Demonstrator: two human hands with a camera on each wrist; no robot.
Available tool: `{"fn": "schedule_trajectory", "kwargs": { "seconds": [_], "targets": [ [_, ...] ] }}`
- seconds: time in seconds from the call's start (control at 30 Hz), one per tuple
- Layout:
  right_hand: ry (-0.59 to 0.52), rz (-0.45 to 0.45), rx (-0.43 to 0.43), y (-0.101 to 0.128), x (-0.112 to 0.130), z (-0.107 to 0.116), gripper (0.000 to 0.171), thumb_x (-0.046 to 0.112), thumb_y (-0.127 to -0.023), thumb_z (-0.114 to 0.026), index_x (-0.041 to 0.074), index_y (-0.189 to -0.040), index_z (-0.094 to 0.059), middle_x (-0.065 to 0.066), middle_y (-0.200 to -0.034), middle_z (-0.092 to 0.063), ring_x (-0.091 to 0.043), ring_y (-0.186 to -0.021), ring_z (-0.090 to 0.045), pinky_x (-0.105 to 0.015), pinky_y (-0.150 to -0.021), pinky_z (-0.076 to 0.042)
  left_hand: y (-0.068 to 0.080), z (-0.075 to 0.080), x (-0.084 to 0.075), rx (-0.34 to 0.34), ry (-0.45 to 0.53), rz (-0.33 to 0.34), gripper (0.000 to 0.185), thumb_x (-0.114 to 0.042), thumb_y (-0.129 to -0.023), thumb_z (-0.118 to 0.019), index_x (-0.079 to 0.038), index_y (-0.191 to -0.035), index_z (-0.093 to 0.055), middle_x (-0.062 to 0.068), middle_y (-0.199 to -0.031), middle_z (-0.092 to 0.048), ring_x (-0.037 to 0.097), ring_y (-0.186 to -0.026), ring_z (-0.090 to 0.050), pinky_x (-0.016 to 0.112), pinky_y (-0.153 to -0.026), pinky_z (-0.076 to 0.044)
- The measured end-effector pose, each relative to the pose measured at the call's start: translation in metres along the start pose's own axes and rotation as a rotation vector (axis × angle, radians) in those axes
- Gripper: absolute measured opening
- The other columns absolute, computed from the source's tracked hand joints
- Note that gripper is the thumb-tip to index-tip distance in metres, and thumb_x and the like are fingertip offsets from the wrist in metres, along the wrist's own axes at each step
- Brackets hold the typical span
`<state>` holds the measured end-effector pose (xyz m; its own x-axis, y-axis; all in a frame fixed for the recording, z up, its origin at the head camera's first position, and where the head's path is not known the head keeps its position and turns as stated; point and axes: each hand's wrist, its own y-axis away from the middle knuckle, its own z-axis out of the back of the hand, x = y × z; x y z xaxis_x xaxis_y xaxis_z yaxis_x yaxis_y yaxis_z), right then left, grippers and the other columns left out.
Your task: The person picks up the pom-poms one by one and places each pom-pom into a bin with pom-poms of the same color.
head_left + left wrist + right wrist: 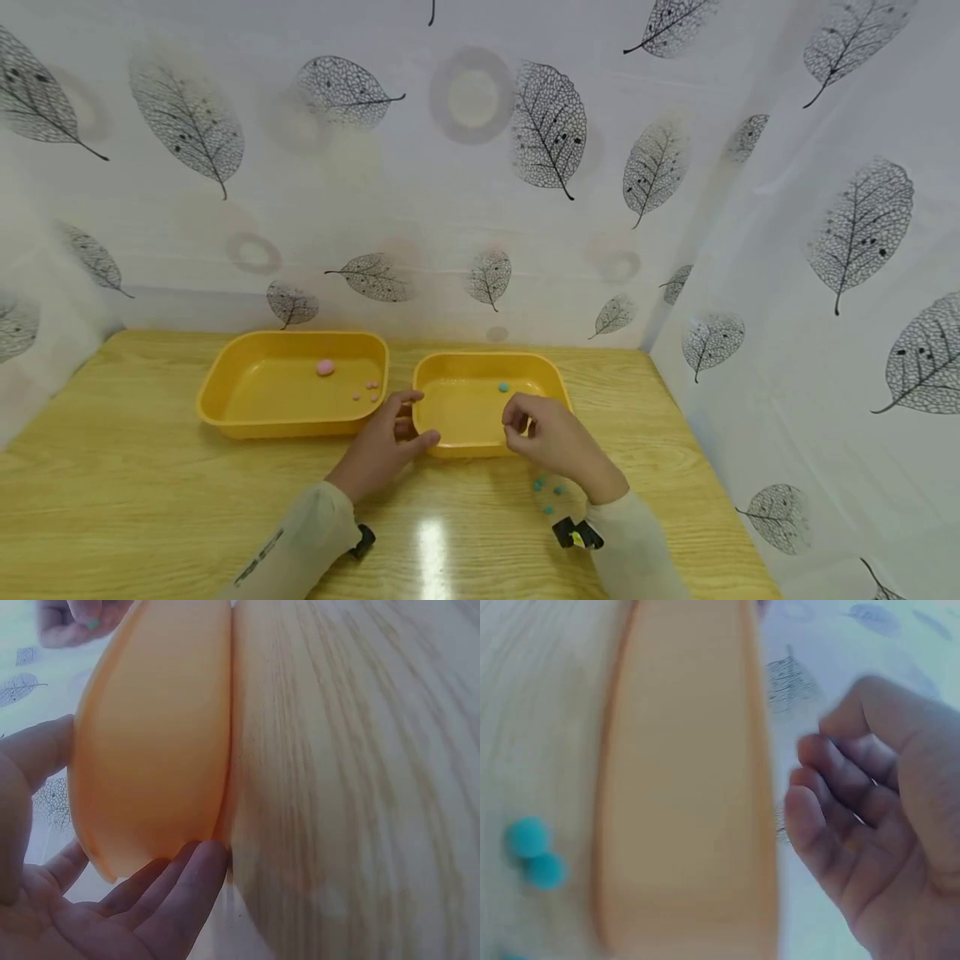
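Observation:
A small yellow tray [450, 358] stands in front of me with one teal ball [503, 387] inside. My left hand [382, 446] grips its left end, thumb at the near rim and fingers against the side and lower edge. Over the tray's right near part, my right hand [551, 429] has thumb and forefinger together. A bit of green [91, 624] shows between those fingertips in the left wrist view; the right wrist view hides it. Several more teal balls [528, 838] lie on the table by the tray's near side, under the right forearm in the head view.
To the left stands a bigger yellow tray [255, 425] holding a larger pink ball [325, 367] and several tiny pink balls [371, 385]. The wooden table [150, 500] ends at a leaf-printed white curtain [450, 208] behind and on the right.

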<state>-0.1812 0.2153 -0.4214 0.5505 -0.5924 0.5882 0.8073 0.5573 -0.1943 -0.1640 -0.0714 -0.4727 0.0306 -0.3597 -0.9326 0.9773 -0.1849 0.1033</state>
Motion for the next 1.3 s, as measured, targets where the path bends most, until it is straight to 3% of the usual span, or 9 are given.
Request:
{"fn": "schedule_trajectory", "kwargs": {
  "seconds": [0.13, 0.37, 0.57, 0.83, 0.97, 1.1, 1.3],
  "targets": [
    [-0.051, -0.023, -0.089, -0.003, -0.016, -0.008, 0.010, 0.002, -0.094, -0.068, 0.012, -0.097, -0.067, 0.008, -0.088, -0.065, -0.009, -0.080, -0.060, -0.025, -0.064, -0.053, 0.001, -0.001, -0.001, -0.002, 0.007, -0.002, 0.073, -0.039, -0.095, -0.076, -0.019, -0.156, -0.041, 0.014, -0.153, -0.047, 0.030, -0.129, -0.058, 0.050, -0.101, -0.054],
    [-0.162, -0.071, -0.114, -0.004, -0.031, -0.020, 0.009, 0.005, -0.098, -0.067, 0.014, -0.096, -0.064, 0.006, -0.090, -0.065, -0.011, -0.081, -0.061, -0.026, -0.064, -0.054, 0.000, -0.001, 0.001, -0.001, 0.021, 0.002, 0.072, -0.037, -0.095, -0.076, -0.020, -0.156, -0.041, 0.014, -0.151, -0.048, 0.028, -0.126, -0.060, 0.046, -0.097, -0.056],
    [-0.149, -0.121, -0.128, -0.006, -0.033, -0.023, 0.007, 0.006, -0.097, -0.067, 0.013, -0.100, -0.065, 0.007, -0.088, -0.063, -0.010, -0.079, -0.061, -0.027, -0.067, -0.054, 0.000, -0.002, 0.002, -0.001, 0.037, -0.003, 0.075, -0.037, -0.095, -0.076, -0.022, -0.158, -0.038, 0.014, -0.149, -0.050, 0.027, -0.124, -0.061, 0.045, -0.097, -0.056],
    [-0.093, -0.126, -0.106, -0.008, -0.032, -0.027, 0.010, 0.005, -0.097, -0.068, 0.007, -0.106, -0.072, 0.009, -0.086, -0.065, -0.007, -0.079, -0.061, -0.025, -0.069, -0.055, -0.002, -0.002, 0.004, 0.032, 0.048, -0.035, 0.096, -0.031, -0.097, -0.075, -0.023, -0.168, -0.011, 0.010, -0.141, -0.057, 0.018, -0.115, -0.065, 0.036, -0.094, -0.058],
    [-0.086, -0.133, -0.102, -0.008, -0.031, -0.027, 0.009, 0.006, -0.097, -0.069, 0.008, -0.104, -0.073, 0.010, -0.087, -0.066, -0.007, -0.080, -0.062, -0.026, -0.070, -0.055, -0.001, -0.002, 0.002, 0.018, -0.017, -0.028, 0.095, -0.035, -0.098, -0.073, -0.022, -0.168, -0.010, 0.008, -0.134, -0.059, 0.015, -0.104, -0.064, 0.038, -0.095, -0.054],
    [-0.079, -0.135, -0.094, -0.008, -0.029, -0.027, 0.008, 0.007, -0.097, -0.070, 0.009, -0.104, -0.073, 0.010, -0.088, -0.067, -0.007, -0.080, -0.062, -0.026, -0.070, -0.055, 0.000, -0.004, -0.001, 0.008, -0.045, -0.017, 0.098, -0.044, -0.096, -0.073, -0.024, -0.168, -0.009, 0.007, -0.140, -0.056, 0.015, -0.108, -0.064, 0.043, -0.098, -0.054],
    [-0.083, -0.144, -0.086, -0.008, -0.029, -0.028, 0.007, 0.008, -0.097, -0.071, 0.009, -0.104, -0.073, 0.010, -0.088, -0.067, -0.008, -0.080, -0.062, -0.025, -0.070, -0.055, 0.000, -0.005, -0.001, 0.003, -0.076, -0.035, 0.100, -0.047, -0.094, -0.075, -0.026, -0.168, -0.011, 0.010, -0.143, -0.053, 0.016, -0.110, -0.065, 0.041, -0.094, -0.056]
  ]
}}
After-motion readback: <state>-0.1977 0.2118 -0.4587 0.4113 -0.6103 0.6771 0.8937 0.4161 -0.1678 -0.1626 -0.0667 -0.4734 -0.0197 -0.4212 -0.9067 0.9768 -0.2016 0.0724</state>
